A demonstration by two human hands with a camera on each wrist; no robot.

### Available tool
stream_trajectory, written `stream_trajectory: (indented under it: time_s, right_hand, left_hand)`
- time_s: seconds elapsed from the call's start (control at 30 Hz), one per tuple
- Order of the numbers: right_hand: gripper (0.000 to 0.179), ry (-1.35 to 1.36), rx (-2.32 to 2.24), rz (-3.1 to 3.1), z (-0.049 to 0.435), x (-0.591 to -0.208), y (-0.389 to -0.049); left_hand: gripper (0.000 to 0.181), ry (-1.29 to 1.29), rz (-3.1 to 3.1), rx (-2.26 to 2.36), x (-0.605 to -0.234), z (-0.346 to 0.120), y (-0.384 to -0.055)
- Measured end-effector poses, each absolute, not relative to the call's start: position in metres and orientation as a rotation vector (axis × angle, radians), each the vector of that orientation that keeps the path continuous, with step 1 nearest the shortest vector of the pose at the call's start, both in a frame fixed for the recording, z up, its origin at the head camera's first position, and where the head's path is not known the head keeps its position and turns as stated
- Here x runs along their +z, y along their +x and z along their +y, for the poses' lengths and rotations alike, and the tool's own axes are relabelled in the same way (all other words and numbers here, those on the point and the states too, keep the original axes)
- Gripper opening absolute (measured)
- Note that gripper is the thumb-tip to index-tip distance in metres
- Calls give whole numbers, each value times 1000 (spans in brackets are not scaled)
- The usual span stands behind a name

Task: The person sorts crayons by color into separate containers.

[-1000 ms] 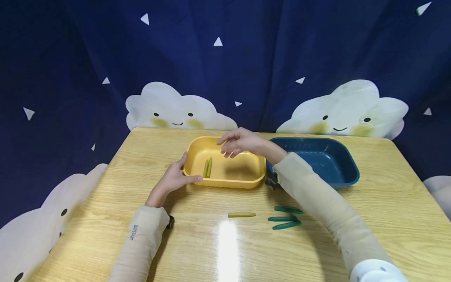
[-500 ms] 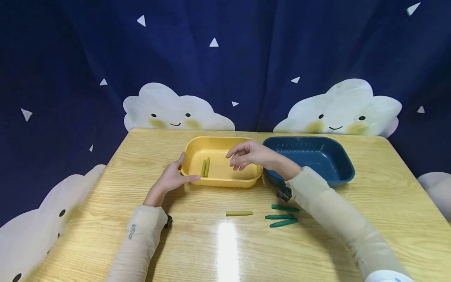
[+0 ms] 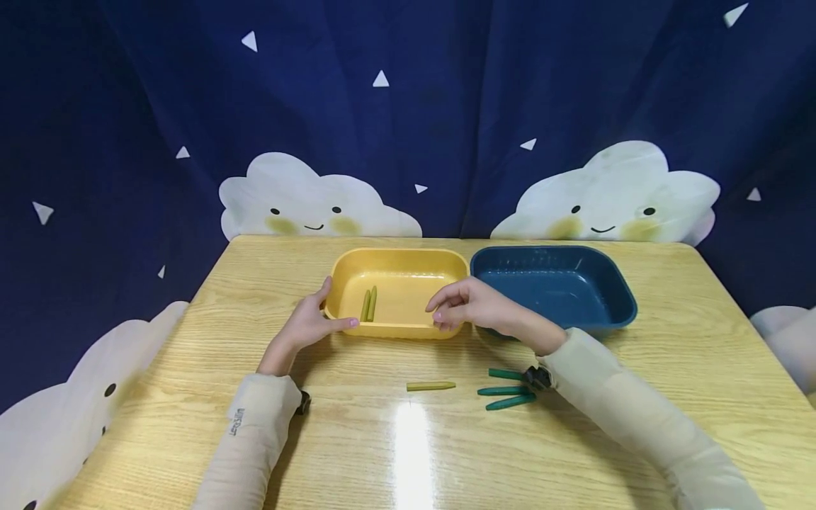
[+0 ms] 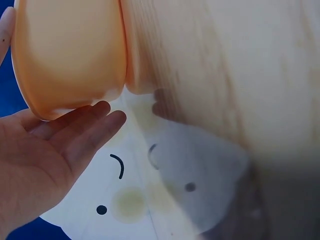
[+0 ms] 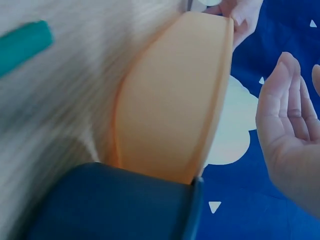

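My left hand (image 3: 304,322) grips the left end of a yellow plastic bin (image 3: 398,331), its thumb over the front rim and the fingers along the outer side. In the left wrist view those fingers (image 4: 95,125) lie against the bin's wall. Two yellow crayons (image 3: 370,304) lie side by side inside, towards the left. Over the bin's front right corner hovers my right hand (image 3: 474,304), its fingers loosely bent and nothing in them. The right wrist view shows this hand (image 5: 292,130) above the level of the bin's rim.
A dark blue bin (image 3: 554,290) stands right beside the yellow one. Nearer on the wooden table (image 3: 344,439) lie a loose yellow crayon (image 3: 431,386) and three green crayons (image 3: 510,402), partly behind the right wrist camera. A navy curtain with clouds hangs behind.
My right hand has moved from over the yellow bin's middle towards its front right corner, nearer to me. The left hand keeps its hold on the bin.
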State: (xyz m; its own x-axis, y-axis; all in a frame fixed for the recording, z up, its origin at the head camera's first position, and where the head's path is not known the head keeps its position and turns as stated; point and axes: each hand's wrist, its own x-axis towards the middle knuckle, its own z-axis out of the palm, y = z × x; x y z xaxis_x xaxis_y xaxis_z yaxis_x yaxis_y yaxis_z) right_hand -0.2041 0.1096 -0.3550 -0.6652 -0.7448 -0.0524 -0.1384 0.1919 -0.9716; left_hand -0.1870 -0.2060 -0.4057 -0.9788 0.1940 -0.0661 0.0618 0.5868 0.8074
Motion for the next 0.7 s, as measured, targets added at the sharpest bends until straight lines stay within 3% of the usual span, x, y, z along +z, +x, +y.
stream_trajectory:
  time_s: [0.7]
  right_hand:
    - [23, -851, -1399, 2056, 128, -405, -173]
  left_hand:
    - [109, 242, 2632, 1388, -407, -207, -188]
